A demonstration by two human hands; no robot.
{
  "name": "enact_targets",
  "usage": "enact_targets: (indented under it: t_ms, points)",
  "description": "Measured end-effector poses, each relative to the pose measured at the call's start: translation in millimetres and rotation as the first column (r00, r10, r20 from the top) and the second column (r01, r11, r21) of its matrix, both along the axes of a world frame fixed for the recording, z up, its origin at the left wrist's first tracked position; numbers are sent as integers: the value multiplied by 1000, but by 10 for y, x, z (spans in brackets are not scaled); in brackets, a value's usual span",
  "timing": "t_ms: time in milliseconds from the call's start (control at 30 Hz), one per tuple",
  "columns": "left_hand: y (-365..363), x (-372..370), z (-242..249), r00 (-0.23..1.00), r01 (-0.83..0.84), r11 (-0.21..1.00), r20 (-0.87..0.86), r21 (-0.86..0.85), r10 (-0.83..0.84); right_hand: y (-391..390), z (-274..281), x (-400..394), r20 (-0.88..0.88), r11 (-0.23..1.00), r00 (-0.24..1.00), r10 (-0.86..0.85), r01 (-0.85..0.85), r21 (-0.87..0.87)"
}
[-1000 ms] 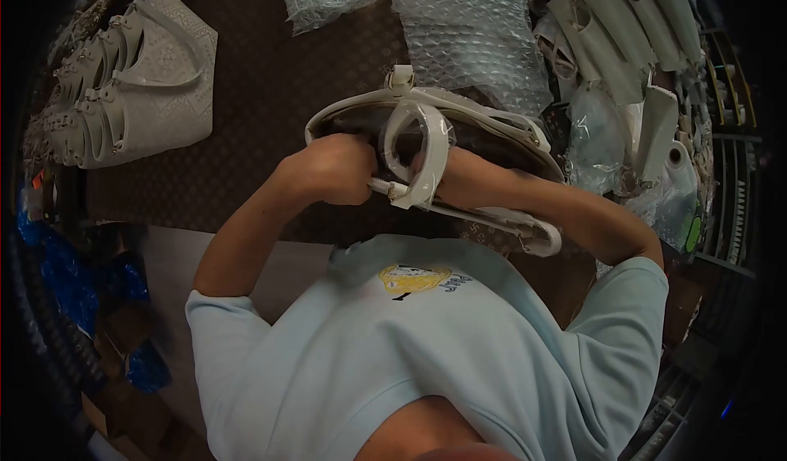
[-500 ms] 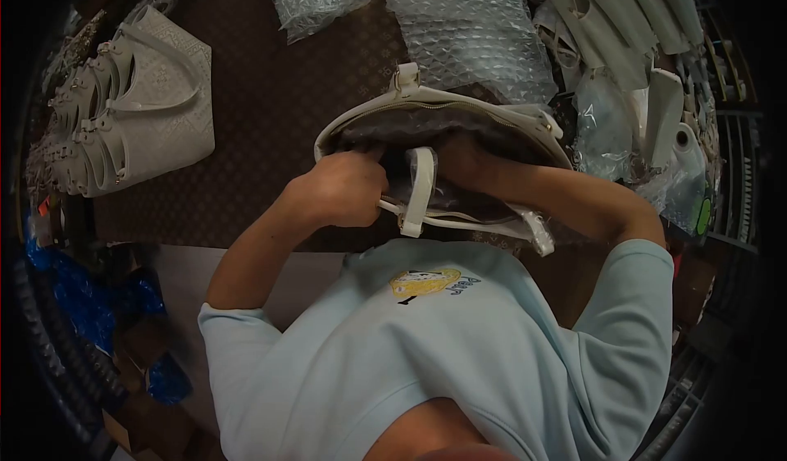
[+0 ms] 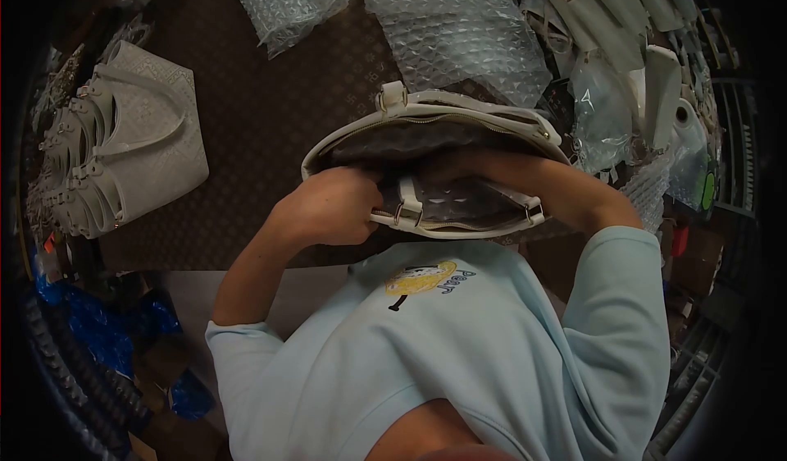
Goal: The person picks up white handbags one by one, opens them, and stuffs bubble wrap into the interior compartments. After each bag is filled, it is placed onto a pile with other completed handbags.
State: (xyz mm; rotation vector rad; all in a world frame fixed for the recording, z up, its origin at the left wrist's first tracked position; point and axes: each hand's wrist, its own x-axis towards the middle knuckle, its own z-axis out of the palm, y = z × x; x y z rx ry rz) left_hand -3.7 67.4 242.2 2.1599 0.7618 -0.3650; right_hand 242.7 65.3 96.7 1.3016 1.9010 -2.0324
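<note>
An off-white handbag [image 3: 459, 233] stands unzipped in front of my body, its dark shiny lining [image 3: 471, 203] showing. My left hand [image 3: 332, 207] is curled over the near rim at the bag's left end, fingertips hidden inside. Through the opening reaches my right hand [image 3: 459, 167], its fingers out of sight within the bag. A near handle [image 3: 408, 190] bends inward at the opening, between the two hands. On the far rim a second handle's end [image 3: 392, 98] sticks up.
Several white handbags [image 3: 156, 133] stand in a row at the left of the brown patterned table [image 3: 238, 133]. Bubble wrap [image 3: 455, 30] lies at the back, with another bubble-wrap piece [image 3: 295, 6] beside it. Pale bag parts [image 3: 590, 10] and clear plastic [image 3: 602, 108] pile up at the right.
The near handle, which hung over the near rim, now leans into the opening. My right hand and forearm have shifted left, and the bag sits slightly further left. The view has turned slightly.
</note>
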Motion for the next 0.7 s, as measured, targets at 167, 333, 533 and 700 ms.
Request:
enact_targets:
  t_ms: [167,333,533,700]
  points:
    - [-21,40,180,951,-306,949,31,-75,309,151,-234,-262,43,976,996,79,-86,198]
    - [-47,66,93,892,-199,976,397,-84,216,177,688,20,-111,998,992,-60,63,27]
    - [-57,26,-21,955,-151,988,254,-33,155,-74,1559,251,354,994,932,82,-50,-98]
    - [8,112,114,982,-171,980,69,-98,178,-127,2249,499,76,994,992,105,-106,0]
